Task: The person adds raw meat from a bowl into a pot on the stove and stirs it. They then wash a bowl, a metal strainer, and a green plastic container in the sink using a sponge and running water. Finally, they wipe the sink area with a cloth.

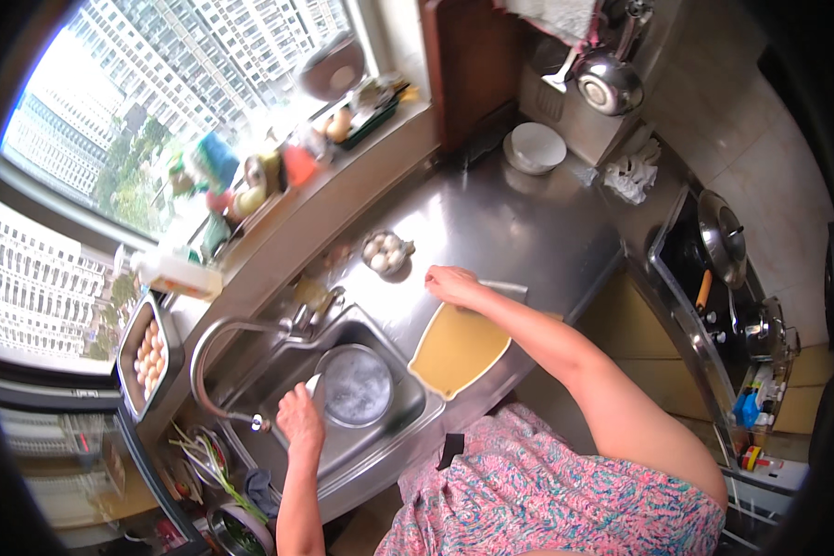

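Note:
My left hand (301, 419) grips a white object (313, 384), perhaps a small bowl, over the steel sink (417, 396). Just right of it, a round metal basin (356, 386) in the sink holds foamy water. My right hand (452, 285) hovers at or above the counter by the far end of a yellow cutting board (459, 347); its fingers are bent, and whether they hold anything is unclear. A cleaver-like metal blade (507, 287) lies across that end, partly under my wrist. Beyond my right hand stands a small bowl of whitish round items (384, 253).
The curved faucet (205, 347) arches at the sink's left. White bowls (536, 147) stand at the counter's back. A tray of eggs (149, 361) sits by the window. Green onions (215, 472) and a pot (240, 532) are lower left. The stove (688, 257) with a lidded pan is right.

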A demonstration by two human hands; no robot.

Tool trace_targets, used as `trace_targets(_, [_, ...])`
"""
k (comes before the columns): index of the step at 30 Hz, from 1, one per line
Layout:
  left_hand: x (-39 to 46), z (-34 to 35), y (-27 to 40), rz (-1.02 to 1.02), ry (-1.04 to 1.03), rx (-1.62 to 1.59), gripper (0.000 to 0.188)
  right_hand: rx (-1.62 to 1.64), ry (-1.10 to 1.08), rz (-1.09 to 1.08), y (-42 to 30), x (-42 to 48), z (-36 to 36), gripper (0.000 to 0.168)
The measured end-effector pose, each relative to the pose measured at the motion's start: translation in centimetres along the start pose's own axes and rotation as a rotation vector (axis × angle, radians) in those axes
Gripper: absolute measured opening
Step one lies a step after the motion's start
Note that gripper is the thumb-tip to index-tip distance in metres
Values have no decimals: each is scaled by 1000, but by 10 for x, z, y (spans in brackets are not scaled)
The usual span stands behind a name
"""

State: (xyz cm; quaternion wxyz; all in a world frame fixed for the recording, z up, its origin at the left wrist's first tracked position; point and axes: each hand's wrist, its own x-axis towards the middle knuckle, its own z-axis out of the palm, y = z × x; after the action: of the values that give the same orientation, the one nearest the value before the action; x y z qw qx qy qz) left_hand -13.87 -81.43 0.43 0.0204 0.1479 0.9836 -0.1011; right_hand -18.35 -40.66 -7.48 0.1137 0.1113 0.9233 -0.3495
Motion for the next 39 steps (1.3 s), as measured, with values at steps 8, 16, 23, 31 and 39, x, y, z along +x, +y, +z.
trace_targets(8, [62,-64,55,-290,29,-610,17,758,519,403,235,33,-134,26])
trace_targets(16, [182,-42,253,-551,-419,-1600,76,805,636,603,314,88,-236,59])
trace_targets(23, [266,-60,409,-367,-518,-1704,46,696,623,597,319,113,-243,23])
trace_targets(31, [337,-34,495,-403,-549,-1700,49,1030,664,429,324,93,-266,18])
trace_targets(39, [375,-20,573,-449,-495,-1755,49,1041,607,412,311,80,-284,17])
